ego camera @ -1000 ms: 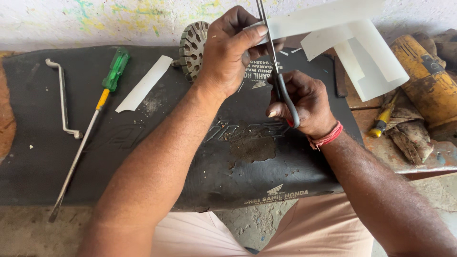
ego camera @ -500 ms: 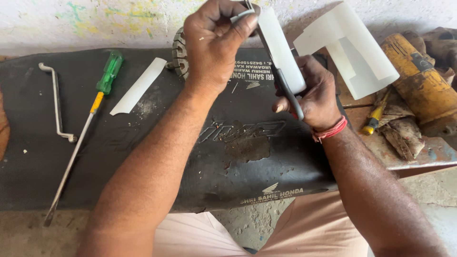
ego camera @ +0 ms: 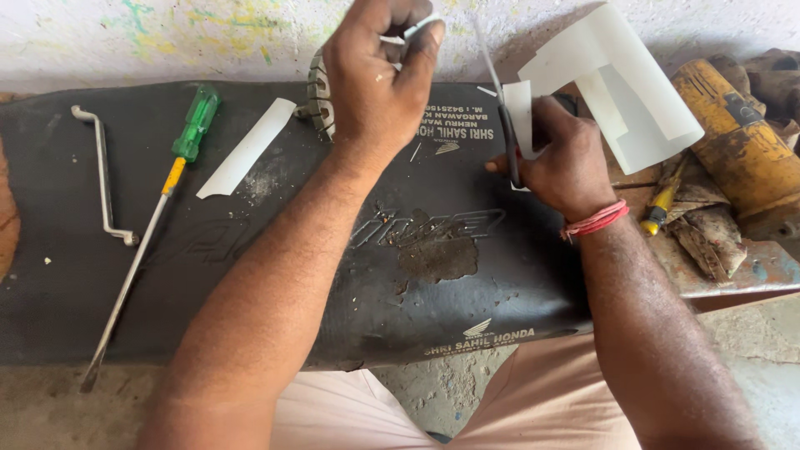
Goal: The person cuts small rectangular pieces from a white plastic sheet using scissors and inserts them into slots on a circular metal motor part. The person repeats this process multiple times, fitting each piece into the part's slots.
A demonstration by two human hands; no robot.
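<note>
My left hand (ego camera: 375,75) is raised over the far edge of a black motorcycle seat (ego camera: 450,258) and pinches a small white strip between its fingertips. My right hand (ego camera: 567,162) grips a pair of scissors (ego camera: 504,125), their blades pointing up. The same hand also holds a curled white sheet (ego camera: 621,92) that fans out to the right. A round toothed metal part (ego camera: 318,83) lies on the seat just behind my left wrist.
A green-handled screwdriver (ego camera: 193,125), a bent metal rod (ego camera: 104,179) and a cut white strip (ego camera: 246,148) lie on the seat's left half. At the right sit a yellow power tool (ego camera: 733,125), a small yellow screwdriver (ego camera: 662,200) and rags. A painted wall runs behind.
My left hand has lifted up and away from the sheet with a small white piece. The scissors and the sheet have stayed in my right hand, which dropped a little.
</note>
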